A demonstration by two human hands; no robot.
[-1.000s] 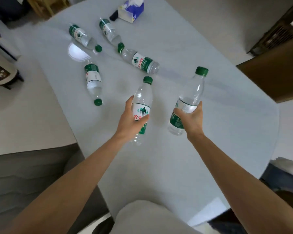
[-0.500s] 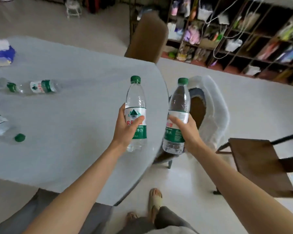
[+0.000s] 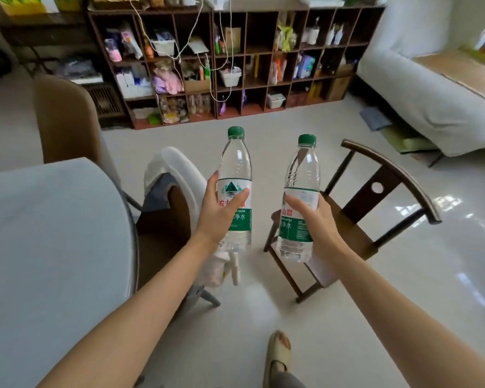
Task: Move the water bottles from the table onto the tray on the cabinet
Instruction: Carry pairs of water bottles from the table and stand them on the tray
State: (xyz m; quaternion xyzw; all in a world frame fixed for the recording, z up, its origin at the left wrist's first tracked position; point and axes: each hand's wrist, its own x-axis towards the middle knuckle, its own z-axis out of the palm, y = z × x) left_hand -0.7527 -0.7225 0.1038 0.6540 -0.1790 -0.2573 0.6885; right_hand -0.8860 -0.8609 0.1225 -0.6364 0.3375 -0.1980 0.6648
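My left hand (image 3: 217, 212) grips a clear water bottle (image 3: 235, 169) with a green cap and green label, held upright in the air. My right hand (image 3: 311, 219) grips a second, matching water bottle (image 3: 301, 175), also upright, a little to the right. Both bottles hang over the floor, to the right of the grey table (image 3: 48, 236). The other bottles on the table are out of view. No tray shows in this view.
A dark wooden chair (image 3: 375, 191) stands just beyond my right hand. A chair draped in white (image 3: 174, 175) and a tan chair (image 3: 65, 119) sit by the table. A cluttered dark shelf unit (image 3: 235, 60) lines the far wall; a white sofa (image 3: 426, 93) is at the right.
The view has swung right, away from the table toward the shelves. Both hands carried their bottles off the tabletop and now hold them over the floor.
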